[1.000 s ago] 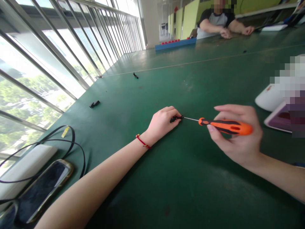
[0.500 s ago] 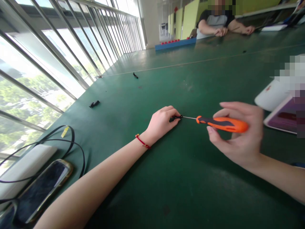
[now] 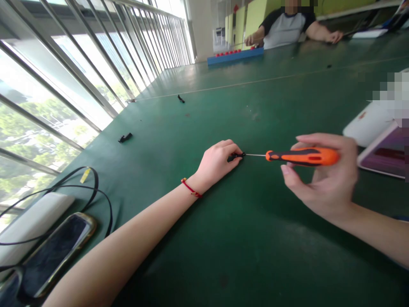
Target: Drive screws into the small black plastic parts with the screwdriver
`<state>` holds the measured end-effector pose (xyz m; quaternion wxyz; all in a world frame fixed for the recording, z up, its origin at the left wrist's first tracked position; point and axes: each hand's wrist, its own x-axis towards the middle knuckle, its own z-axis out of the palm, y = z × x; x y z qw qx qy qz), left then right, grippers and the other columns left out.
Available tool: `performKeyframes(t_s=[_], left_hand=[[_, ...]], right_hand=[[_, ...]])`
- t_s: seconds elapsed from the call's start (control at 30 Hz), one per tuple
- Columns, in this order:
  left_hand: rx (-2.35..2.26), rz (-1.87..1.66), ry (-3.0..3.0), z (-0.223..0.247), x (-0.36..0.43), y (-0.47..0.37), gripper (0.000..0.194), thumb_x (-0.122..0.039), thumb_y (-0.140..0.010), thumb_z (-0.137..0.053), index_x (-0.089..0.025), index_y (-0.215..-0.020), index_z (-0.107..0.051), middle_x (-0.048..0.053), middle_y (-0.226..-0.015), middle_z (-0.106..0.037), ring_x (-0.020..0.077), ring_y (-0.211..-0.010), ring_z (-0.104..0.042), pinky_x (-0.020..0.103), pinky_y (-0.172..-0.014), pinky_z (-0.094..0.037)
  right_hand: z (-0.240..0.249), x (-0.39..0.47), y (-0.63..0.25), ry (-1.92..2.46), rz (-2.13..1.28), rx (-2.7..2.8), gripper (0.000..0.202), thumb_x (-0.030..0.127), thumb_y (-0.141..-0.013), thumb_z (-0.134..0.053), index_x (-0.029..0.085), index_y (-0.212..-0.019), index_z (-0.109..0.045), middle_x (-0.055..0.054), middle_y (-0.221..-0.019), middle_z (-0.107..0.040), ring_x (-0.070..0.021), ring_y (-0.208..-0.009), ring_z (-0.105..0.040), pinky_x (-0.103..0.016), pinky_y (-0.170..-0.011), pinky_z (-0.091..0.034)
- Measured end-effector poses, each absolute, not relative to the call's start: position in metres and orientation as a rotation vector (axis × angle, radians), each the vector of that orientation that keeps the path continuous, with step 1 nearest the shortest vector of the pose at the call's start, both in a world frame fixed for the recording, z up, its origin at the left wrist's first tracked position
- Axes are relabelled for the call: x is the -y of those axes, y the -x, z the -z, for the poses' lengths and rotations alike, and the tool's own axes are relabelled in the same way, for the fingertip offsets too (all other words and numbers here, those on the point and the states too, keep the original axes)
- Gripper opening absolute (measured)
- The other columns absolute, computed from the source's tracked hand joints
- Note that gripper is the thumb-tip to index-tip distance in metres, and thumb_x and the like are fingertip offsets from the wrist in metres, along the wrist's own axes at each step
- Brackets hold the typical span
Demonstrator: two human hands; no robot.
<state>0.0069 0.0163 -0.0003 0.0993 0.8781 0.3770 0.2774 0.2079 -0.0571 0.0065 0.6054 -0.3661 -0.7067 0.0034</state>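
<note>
My left hand (image 3: 220, 160) rests on the green table and pinches a small black part (image 3: 234, 157) between thumb and fingers. Most of that part is hidden by the fingers. A screwdriver (image 3: 303, 156) with an orange and dark handle lies nearly level in my right hand (image 3: 332, 175). Its thin shaft points left, and the tip meets the right end of the black part. My right hand is closed loosely about the handle, with the handle's rounded end against the palm side and the thumb just below it.
Two black pieces (image 3: 125, 137) (image 3: 181, 99) lie further off on the green table (image 3: 204, 115). At the left are a phone (image 3: 57, 251), a white box-shaped object (image 3: 35, 226) and black cables. White and purple objects stand right. Across the table a person (image 3: 284, 27) sits near a blue rack (image 3: 234, 57).
The screwdriver has swung to a more level line, and my right hand has shifted slightly right. My left hand stays in place. The person opposite has moved one hand to the blue rack.
</note>
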Motion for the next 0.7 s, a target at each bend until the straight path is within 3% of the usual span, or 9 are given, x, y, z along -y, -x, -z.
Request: performKeyframes(t_s=[0.1, 0.23, 0.33, 0.53, 0.6, 0.7], left_hand=[[-1.108, -0.818, -2.595, 0.000, -0.016, -0.007, 0.011, -0.018, -0.080, -0.056, -0.018, -0.086, -0.065, 0.002, -0.088, -0.064, 0.0141, -0.082, -0.059, 0.024, -0.073, -0.048], [-1.096, -0.822, -2.596, 0.000, -0.016, -0.007, 0.011, -0.018, -0.081, -0.055, -0.017, -0.086, -0.065, 0.002, -0.088, -0.064, 0.0141, -0.083, -0.059, 0.024, -0.073, -0.048], [-1.101, -0.818, -2.600, 0.001, -0.017, -0.007, 0.011, -0.019, -0.081, -0.055, -0.018, -0.086, -0.065, 0.002, -0.088, -0.064, 0.0141, -0.083, -0.059, 0.025, -0.074, -0.048], [-1.106, -0.814, -2.590, 0.001, -0.017, -0.007, 0.011, -0.018, -0.080, -0.056, -0.018, -0.086, -0.065, 0.002, -0.088, -0.064, 0.0143, -0.083, -0.059, 0.025, -0.074, -0.048], [-1.100, -0.816, -2.589, 0.001, -0.017, -0.007, 0.010, -0.018, -0.080, -0.056, -0.018, -0.085, -0.065, 0.002, -0.088, -0.064, 0.0143, -0.083, -0.059, 0.025, -0.074, -0.048], [-1.089, -0.823, -2.589, 0.001, -0.017, -0.007, 0.011, -0.017, -0.080, -0.055, -0.018, -0.085, -0.065, 0.002, -0.088, -0.064, 0.0143, -0.083, -0.059, 0.025, -0.074, -0.048]], right_hand=[[-0.007, 0.055, -0.210, 0.834, -0.092, 1.675, 0.059, 0.017, -0.062, -0.073, 0.026, -0.116, -0.052, -0.002, -0.089, -0.056, -0.0168, -0.070, -0.057, -0.032, -0.060, -0.051], [-0.011, 0.061, -0.210, 0.968, -0.064, 1.849, 0.027, 0.017, -0.072, -0.066, 0.027, -0.095, -0.058, 0.004, -0.059, -0.058, -0.0140, -0.052, -0.054, -0.031, -0.054, -0.046], [-0.012, 0.065, -0.209, 0.960, -0.018, 1.898, 0.018, 0.016, -0.074, -0.065, 0.026, -0.087, -0.059, 0.004, -0.060, -0.062, -0.0157, -0.055, -0.058, -0.033, -0.058, -0.047], [-0.007, 0.058, -0.206, 0.876, -0.027, 1.674, 0.048, 0.013, -0.067, -0.069, 0.026, -0.111, -0.056, -0.002, -0.089, -0.058, -0.0158, -0.067, -0.059, -0.033, -0.064, -0.051], [-0.007, 0.056, -0.207, 0.882, -0.098, 1.686, 0.054, 0.014, -0.066, -0.070, 0.026, -0.116, -0.052, -0.001, -0.082, -0.055, -0.0154, -0.065, -0.058, -0.032, -0.061, -0.051], [-0.009, 0.058, -0.209, 0.984, -0.106, 1.801, 0.034, 0.017, -0.072, -0.067, 0.027, -0.102, -0.057, 0.004, -0.062, -0.055, -0.0141, -0.054, -0.054, -0.032, -0.057, -0.047]])
